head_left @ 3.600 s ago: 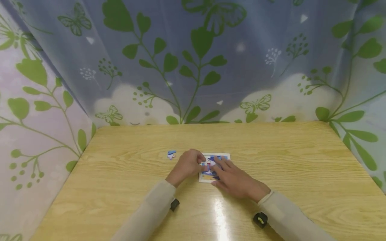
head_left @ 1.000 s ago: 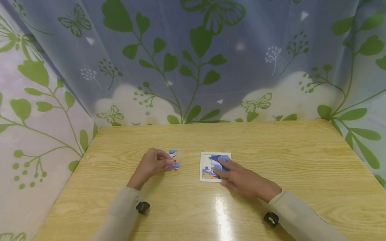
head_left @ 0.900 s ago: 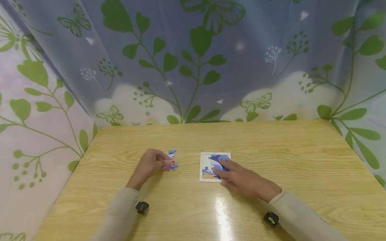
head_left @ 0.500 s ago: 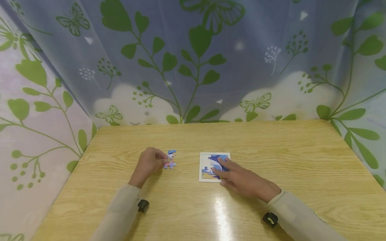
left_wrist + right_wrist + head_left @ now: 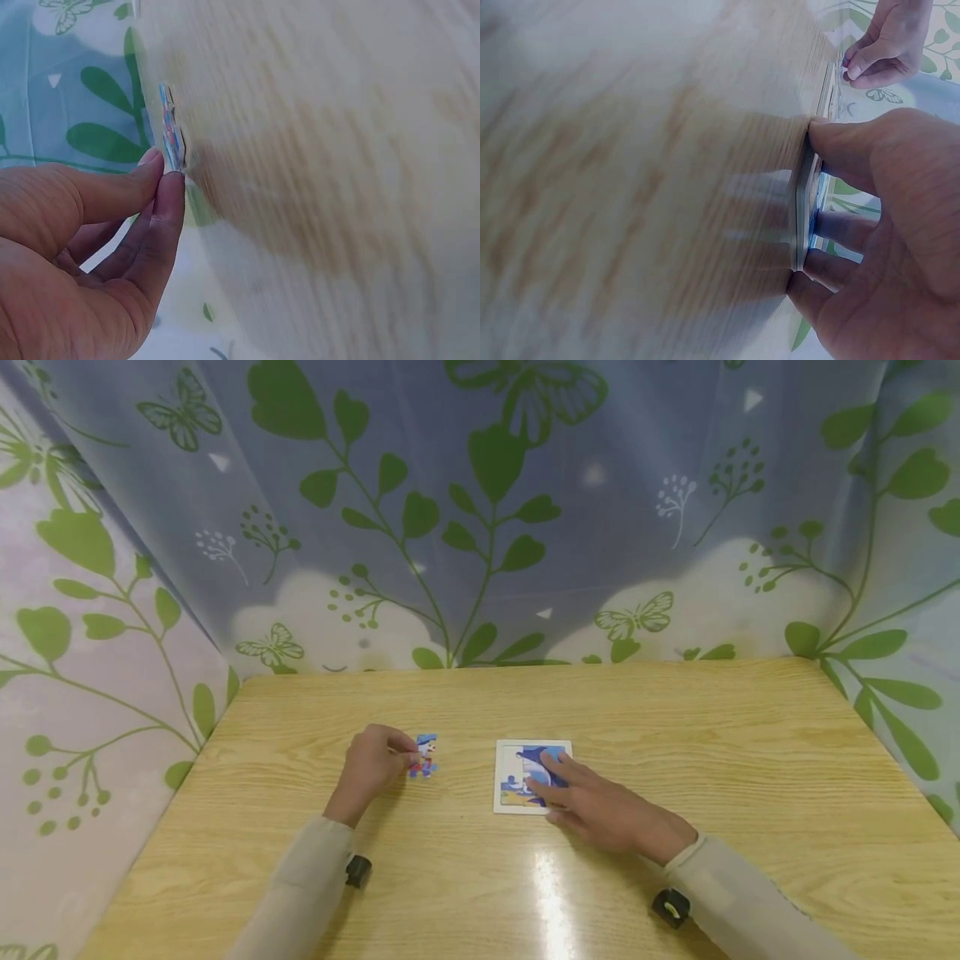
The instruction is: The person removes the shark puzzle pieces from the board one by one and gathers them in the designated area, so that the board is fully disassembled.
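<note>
In the head view my left hand (image 5: pixel 373 766) pinches a red and blue jigsaw piece (image 5: pixel 424 768) between thumb and fingertips, low over the table. A second jigsaw piece (image 5: pixel 427 742), blue and white, lies at its far side, the two right up against each other. The left wrist view has the fingertips (image 5: pixel 169 180) at the end of the pieces, seen edge-on. My right hand (image 5: pixel 606 797) rests with spread fingers on the white-framed jigsaw puzzle (image 5: pixel 498 777), covering part of its right side. Its blue sea picture shows a bare white area at the upper left.
The wooden table (image 5: pixel 712 735) reaches back to a patterned curtain (image 5: pixel 480 527) with leaves and butterflies. More patterned cloth (image 5: pixel 97 635) hangs along the left side. A bright reflection lies on the wood in front of the puzzle.
My left hand has moved from the puzzle to the left and carries the red and blue piece, which now sits against the second piece. My right hand stays on the puzzle.
</note>
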Demonstrator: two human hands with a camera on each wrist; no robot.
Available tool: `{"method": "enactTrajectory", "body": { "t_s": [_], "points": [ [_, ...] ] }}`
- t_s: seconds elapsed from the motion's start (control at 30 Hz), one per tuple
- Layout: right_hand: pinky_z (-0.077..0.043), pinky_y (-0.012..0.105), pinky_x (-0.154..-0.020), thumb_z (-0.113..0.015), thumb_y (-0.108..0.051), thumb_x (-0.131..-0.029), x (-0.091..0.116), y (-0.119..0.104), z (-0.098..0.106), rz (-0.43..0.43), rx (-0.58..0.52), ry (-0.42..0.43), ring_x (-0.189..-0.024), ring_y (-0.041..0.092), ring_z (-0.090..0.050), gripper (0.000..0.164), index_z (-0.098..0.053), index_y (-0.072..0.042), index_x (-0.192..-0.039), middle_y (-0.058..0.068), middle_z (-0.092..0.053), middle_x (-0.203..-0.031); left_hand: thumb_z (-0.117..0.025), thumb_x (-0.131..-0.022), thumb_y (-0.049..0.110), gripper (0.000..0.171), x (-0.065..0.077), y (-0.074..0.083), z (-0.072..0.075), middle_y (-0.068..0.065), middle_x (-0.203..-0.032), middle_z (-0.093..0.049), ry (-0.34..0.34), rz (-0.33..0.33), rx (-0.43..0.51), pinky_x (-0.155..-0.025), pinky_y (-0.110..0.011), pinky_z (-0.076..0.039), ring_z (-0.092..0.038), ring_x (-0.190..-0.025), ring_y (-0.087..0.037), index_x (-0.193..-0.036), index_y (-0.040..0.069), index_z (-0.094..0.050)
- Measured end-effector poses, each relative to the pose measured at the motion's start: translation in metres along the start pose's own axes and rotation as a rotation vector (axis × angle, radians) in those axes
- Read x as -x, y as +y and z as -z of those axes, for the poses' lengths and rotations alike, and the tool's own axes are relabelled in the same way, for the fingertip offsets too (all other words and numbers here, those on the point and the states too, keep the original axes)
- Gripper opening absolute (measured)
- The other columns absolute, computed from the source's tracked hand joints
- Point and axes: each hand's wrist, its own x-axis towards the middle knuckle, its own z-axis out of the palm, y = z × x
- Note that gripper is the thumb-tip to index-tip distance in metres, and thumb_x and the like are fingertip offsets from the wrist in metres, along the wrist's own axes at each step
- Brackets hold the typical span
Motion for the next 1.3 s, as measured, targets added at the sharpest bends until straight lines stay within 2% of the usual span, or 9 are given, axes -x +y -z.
{"method": "enactTrajectory", "body": {
  "t_s": [0.17,0.27,0.43,0.6,0.87,1.13,1.3],
  "points": [
    [-0.031,0.060,-0.112,-0.052,-0.020,-0.107,0.000,0.000,0.000,-0.003,0.003,0.003,-0.145,0.052,-0.024,0.046,-0.046,-0.005,-0.150,0.032,-0.026,-0.159,-0.079,-0.086,0.003,0.007,0.004,0.008,-0.001,-0.011,-0.088,-0.075,-0.017,0.000,0.074,-0.066,-0.033,-0.058,-0.072,-0.077,-0.021,-0.091,0.000,-0.077],
    [-0.031,0.060,-0.112,-0.052,-0.019,-0.107,0.001,0.001,0.000,-0.003,0.000,0.000,-0.145,0.052,-0.023,0.046,-0.046,-0.005,-0.151,0.031,-0.025,-0.159,-0.078,-0.087,0.000,0.008,0.008,0.017,-0.003,-0.013,-0.090,-0.075,-0.042,-0.022,0.110,-0.064,-0.031,-0.059,-0.073,-0.077,-0.023,-0.094,-0.003,-0.077],
    [-0.031,0.061,-0.112,-0.051,-0.019,-0.107,0.000,0.001,0.000,-0.002,-0.006,-0.004,-0.145,0.052,-0.023,0.046,-0.045,-0.004,-0.151,0.032,-0.025,-0.159,-0.078,-0.086,0.002,0.008,0.013,0.032,-0.010,-0.010,-0.093,-0.075,-0.061,-0.082,0.062,-0.069,-0.034,-0.059,-0.072,-0.080,-0.022,-0.094,0.001,-0.078],
    [-0.030,0.061,-0.113,-0.051,-0.019,-0.107,0.000,0.000,0.000,-0.012,-0.017,-0.009,-0.146,0.052,-0.022,0.046,-0.045,-0.004,-0.151,0.031,-0.024,-0.159,-0.080,-0.085,0.006,0.005,0.014,0.043,-0.023,-0.005,-0.090,-0.075,-0.090,-0.137,0.002,-0.078,-0.039,-0.058,-0.070,-0.083,-0.020,-0.090,0.005,-0.078],
    [-0.030,0.061,-0.113,-0.051,-0.020,-0.107,0.000,0.000,0.001,-0.023,-0.024,-0.010,-0.146,0.051,-0.022,0.046,-0.045,-0.005,-0.151,0.030,-0.024,-0.160,-0.084,-0.082,0.007,0.009,0.019,0.057,-0.045,-0.003,-0.087,-0.075,-0.200,-0.212,-0.007,-0.074,-0.031,-0.057,-0.069,-0.081,-0.014,-0.089,0.005,-0.078],
    [-0.032,0.061,-0.112,-0.052,-0.020,-0.107,0.000,0.000,0.000,-0.012,-0.015,0.003,-0.145,0.052,-0.023,0.046,-0.046,-0.005,-0.151,0.030,-0.025,-0.159,-0.086,-0.081,0.013,0.013,0.024,0.066,-0.058,0.002,-0.084,-0.073,-0.285,-0.234,0.026,-0.072,-0.028,-0.056,-0.067,-0.078,-0.010,-0.091,0.008,-0.079],
    [-0.033,0.061,-0.111,-0.052,-0.020,-0.107,0.000,0.000,0.000,-0.005,0.007,0.013,-0.145,0.052,-0.025,0.045,-0.047,-0.005,-0.150,0.032,-0.026,-0.158,-0.087,-0.079,0.011,0.015,0.025,0.071,-0.064,0.001,-0.082,-0.072,-0.305,-0.227,0.019,-0.070,-0.026,-0.055,-0.065,-0.075,-0.010,-0.090,0.006,-0.078]
  ]
}}
